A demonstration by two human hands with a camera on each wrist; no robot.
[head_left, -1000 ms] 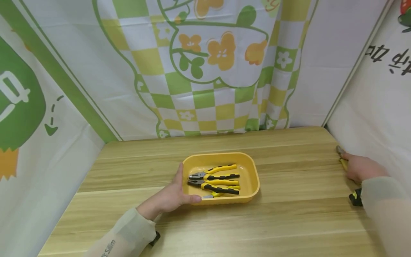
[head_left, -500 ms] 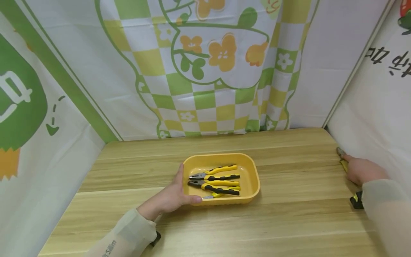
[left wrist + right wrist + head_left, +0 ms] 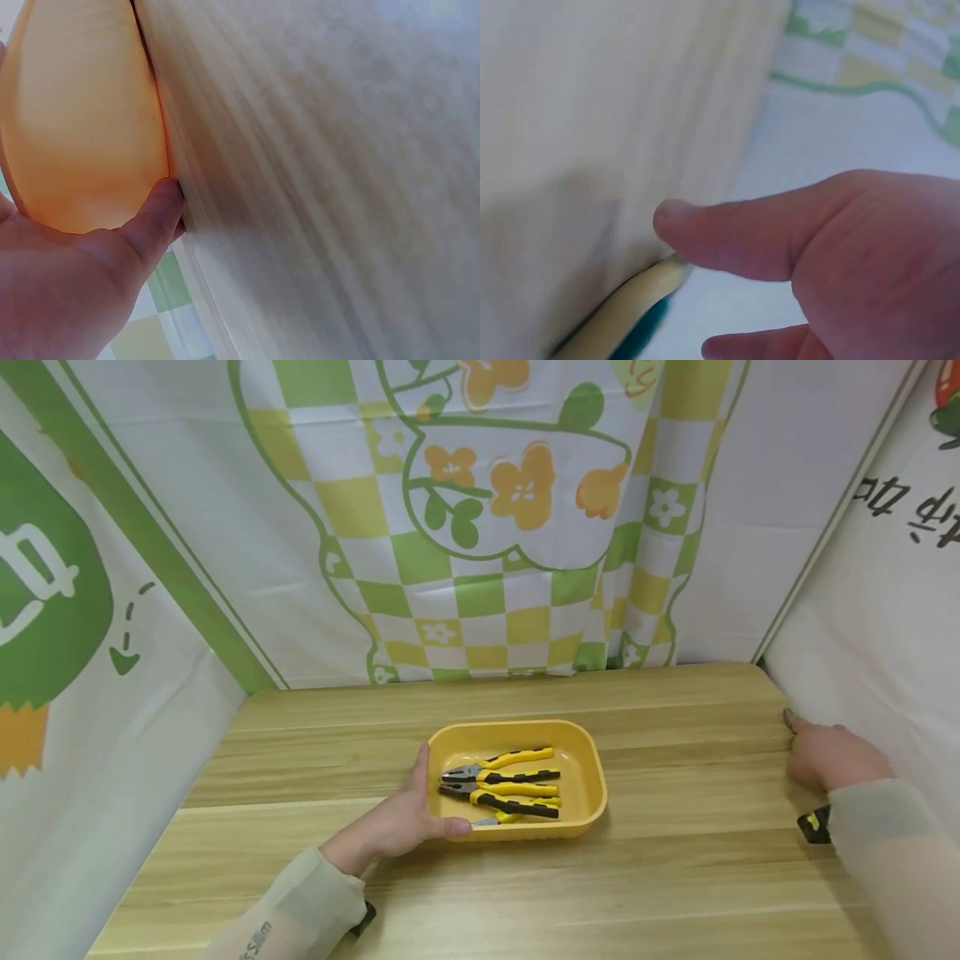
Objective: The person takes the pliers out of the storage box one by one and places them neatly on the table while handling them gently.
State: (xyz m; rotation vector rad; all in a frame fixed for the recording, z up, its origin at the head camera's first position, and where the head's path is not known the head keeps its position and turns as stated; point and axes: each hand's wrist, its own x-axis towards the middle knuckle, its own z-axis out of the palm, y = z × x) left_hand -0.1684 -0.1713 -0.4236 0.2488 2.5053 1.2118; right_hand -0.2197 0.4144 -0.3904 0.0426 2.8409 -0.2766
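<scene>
Your hands sit well apart on the wooden surface (image 3: 675,860). Your left hand (image 3: 397,822) rests against the near-left corner of the yellow tray (image 3: 592,781), fingers straight along its left wall and thumb pressed to its front wall; the left wrist view shows that thumb (image 3: 154,217) touching the tray's outer side where it meets the surface. Your right hand (image 3: 828,756) lies at the far right edge, beside the printed cloth (image 3: 870,610), curled over a pair of pliers (image 3: 813,825). Only the dark end of a handle shows behind your wrist, and the right wrist view shows a yellow handle (image 3: 630,307) just under your thumb; the grip looks closed round it, though most of the tool is hidden.

Three more yellow-and-black pliers (image 3: 498,785) lie in the tray, long axes running left to right, heads toward your left hand. The tray lies to the left of your right hand, across a stretch of bare wood. The hidden tool's long axis seems to run front to back, along the cloth.
</scene>
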